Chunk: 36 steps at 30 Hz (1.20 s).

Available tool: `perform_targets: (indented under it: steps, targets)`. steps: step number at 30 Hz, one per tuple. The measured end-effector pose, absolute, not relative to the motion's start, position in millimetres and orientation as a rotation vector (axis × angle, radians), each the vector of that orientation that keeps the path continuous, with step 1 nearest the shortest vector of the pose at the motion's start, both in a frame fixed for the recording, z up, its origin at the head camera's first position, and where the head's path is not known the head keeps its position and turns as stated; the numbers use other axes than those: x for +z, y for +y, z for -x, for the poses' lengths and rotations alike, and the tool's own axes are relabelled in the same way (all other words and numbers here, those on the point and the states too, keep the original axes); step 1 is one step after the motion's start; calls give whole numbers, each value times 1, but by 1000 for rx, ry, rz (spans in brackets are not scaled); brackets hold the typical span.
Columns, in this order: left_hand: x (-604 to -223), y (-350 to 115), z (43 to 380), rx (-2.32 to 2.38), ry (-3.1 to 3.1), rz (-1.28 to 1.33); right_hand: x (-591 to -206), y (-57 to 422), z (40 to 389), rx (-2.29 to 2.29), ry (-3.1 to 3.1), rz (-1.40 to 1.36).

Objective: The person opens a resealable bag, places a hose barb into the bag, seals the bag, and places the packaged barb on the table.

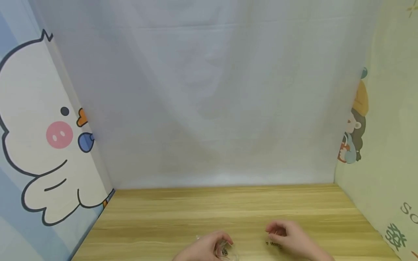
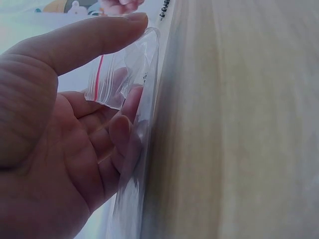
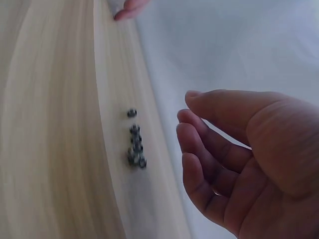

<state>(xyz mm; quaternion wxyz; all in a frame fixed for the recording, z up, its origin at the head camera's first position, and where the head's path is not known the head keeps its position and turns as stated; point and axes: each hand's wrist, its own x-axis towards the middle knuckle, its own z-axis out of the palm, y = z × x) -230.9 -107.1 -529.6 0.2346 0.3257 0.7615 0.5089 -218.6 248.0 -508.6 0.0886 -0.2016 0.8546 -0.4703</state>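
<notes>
My left hand holds a clear zip-seal plastic bag with a red line along its seal, low over the table at the near edge of the head view. Thumb above and curled fingers below, it has the bag between them. A cluster of small dark pieces shows through the plastic. To the right, my right hand hovers beside several small, dark, shiny nut-like pieces on the tabletop. Its fingers are loosely bent, thumb close to the index fingertip, and nothing shows between them.
The wood-grain table runs back to a hanging white cloth. A panel with a white cartoon bird borders the left side, and a pale yellow printed panel borders the right.
</notes>
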Motion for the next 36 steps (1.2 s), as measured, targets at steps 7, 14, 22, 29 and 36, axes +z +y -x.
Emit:
perform_targets:
  steps: [7, 14, 22, 29, 36]
  targets:
    - [-530, -108, 232, 1385, 2076, -894, -520, 276, 221, -1385, 2538, 689]
    - [-536, -110, 238, 1318, 2091, -968, -523, 292, 220, -1416, 2338, 674]
    - [-536, -111, 238, 1336, 2077, -973, -524, 293, 217, -1401, 2230, 612]
    - [-532, -108, 234, 1362, 2080, -864, -525, 291, 217, -1355, 2285, 664]
    - [-540, -110, 240, 1321, 2090, -910, -523, 291, 217, -1335, 2289, 654]
